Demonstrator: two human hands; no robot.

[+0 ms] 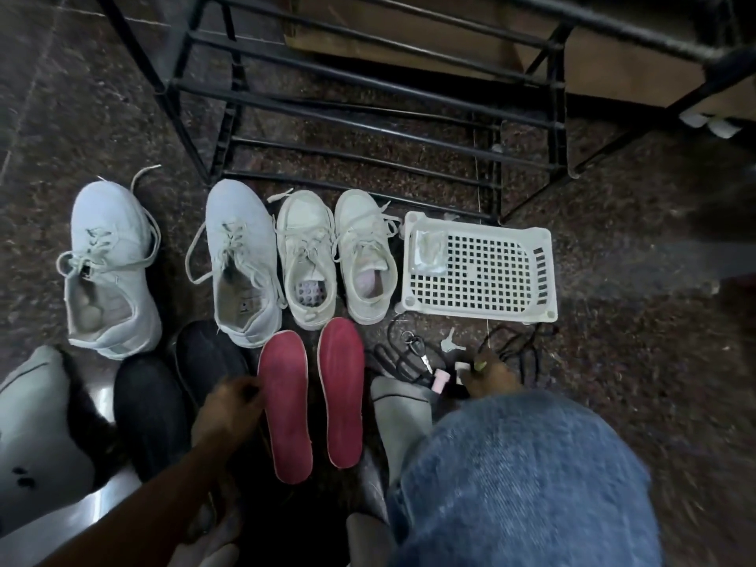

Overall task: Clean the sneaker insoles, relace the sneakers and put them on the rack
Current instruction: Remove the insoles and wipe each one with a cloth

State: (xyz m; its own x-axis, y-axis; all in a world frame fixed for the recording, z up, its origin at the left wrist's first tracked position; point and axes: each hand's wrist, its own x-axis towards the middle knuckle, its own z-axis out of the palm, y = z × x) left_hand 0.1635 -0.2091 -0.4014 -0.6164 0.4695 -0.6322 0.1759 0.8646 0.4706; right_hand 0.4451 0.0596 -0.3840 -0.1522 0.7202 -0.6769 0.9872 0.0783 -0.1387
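Note:
Two red insoles lie side by side on the floor, the left one [285,407] and the right one [342,390]. My left hand [227,409] grips the left insole's left edge with curled fingers. Two dark insoles [151,407] lie left of that hand. Two large white sneakers [108,263] [241,259] and a smaller cream pair [304,255] [366,251] stand in a row, laces loose. My right hand [489,376] is low at the right, partly behind my denim knee, pinching a small white item [463,368]. The black metal rack [368,116] stands behind the shoes.
A white perforated basket [478,272] with a clear packet sits right of the cream pair. Scissors, keys [450,341] and dark cords [519,349] lie in front of it. My denim-clad knee [523,476] fills the lower right. A grey cloth bundle [37,435] is at the left.

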